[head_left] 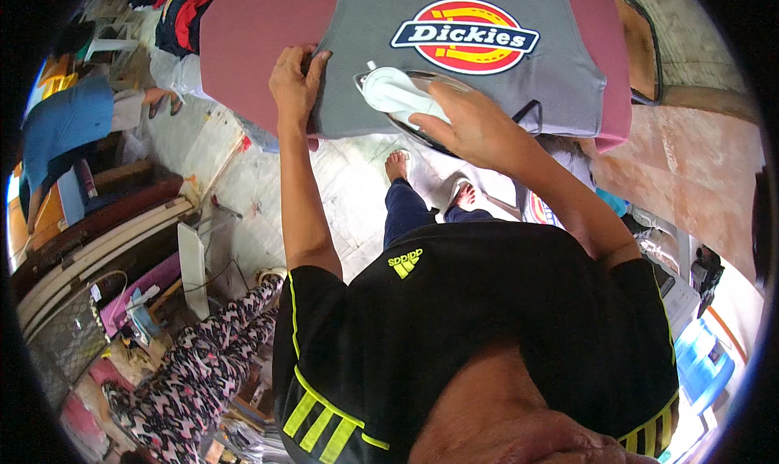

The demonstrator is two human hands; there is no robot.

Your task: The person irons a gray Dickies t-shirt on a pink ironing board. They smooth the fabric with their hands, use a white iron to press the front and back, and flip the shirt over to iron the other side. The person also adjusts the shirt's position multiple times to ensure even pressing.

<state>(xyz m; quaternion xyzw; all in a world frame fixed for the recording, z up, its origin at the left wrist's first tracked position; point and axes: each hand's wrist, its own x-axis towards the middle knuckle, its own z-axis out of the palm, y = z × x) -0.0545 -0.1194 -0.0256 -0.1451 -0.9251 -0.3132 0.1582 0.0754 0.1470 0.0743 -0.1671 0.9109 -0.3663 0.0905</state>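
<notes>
A grey garment [373, 25], probably a shirt, lies spread over a maroon-covered board [251, 42]. It bears a round red and yellow printed emblem [462, 60] with a dark blue band across it. My right hand [466, 123] is wrapped round the handle of a white clothes iron [391, 89], which rests on the garment near its close edge, just below the emblem. At the garment's left edge, my left hand [297, 82] has its fingers curled and thumb at the cloth, seemingly pinching it; the fingertips are partly hidden.
A dark cord loop [529, 113] shows right of the iron. Dark and red clothes [182, 13] are heaped at the far left. Another person in a blue top [69, 123] bends over at the left. Patterned cloth [203, 358] lies lower left, and a blue water jug [702, 362] stands lower right.
</notes>
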